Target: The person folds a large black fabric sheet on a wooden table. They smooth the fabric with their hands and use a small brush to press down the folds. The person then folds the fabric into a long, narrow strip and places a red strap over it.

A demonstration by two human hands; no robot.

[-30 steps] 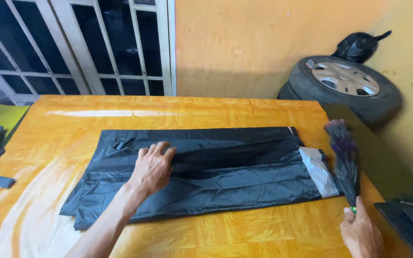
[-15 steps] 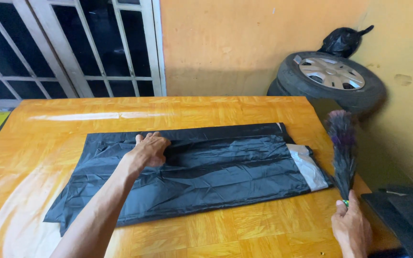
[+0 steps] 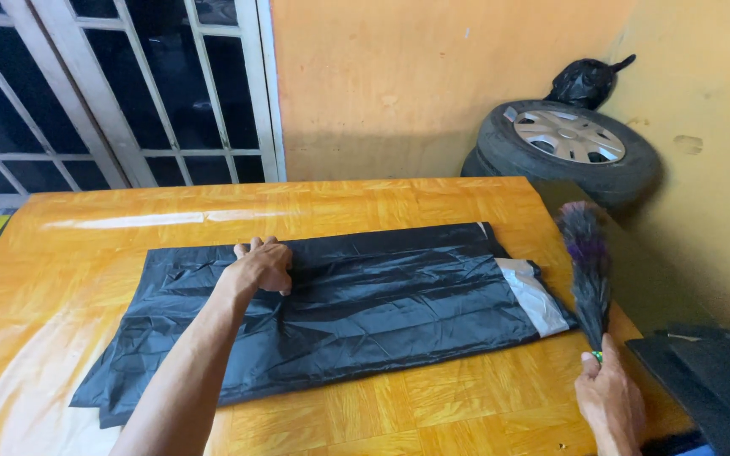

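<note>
Left hand: left hand [image 3: 262, 265] is lying flat, fingers released, on the black plastic sheet [image 3: 340, 312].
Right hand: right hand [image 3: 608, 397] is gripping the feather duster [image 3: 589, 270] just beside the sheet's grey end.
Hidden: duster handle is mostly covered by the fist.

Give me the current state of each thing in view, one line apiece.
Black plastic sheet: folded, lying flat on the table, wrinkled.
Grey flap: sticking out at the sheet's right end.
Left hand: palm down, pressing on the sheet.
Right hand: closed on the duster's handle.
Feather duster: held, feathers pointing away, past the sheet's right end.
Wooden table: glossy, bearing the sheet.
Tyre: lying flat by the wall.
</note>
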